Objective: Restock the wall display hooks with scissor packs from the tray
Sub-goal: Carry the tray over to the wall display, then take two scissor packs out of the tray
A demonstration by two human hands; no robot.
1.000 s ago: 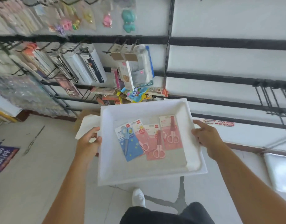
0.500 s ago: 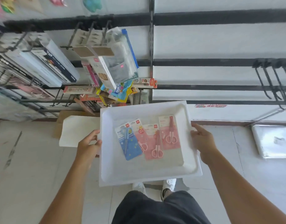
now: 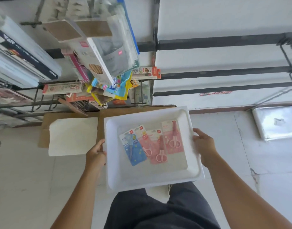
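While both hands clasp opposite rims of the white tray (image 3: 151, 181), the left hand (image 3: 95, 155) curls its fingers around the left edge and the right hand (image 3: 203, 144) grips the right edge, thumb laid on top. Its moulded, round-cornered well holds four flat carded scissor packs, fanned and overlapping: a blue pack (image 3: 133, 147) at the left and three pink packs (image 3: 160, 144) beside it. Beyond it, black metal hooks (image 3: 290, 55) jut from dark rails on the smooth white wall panel (image 3: 216, 19).
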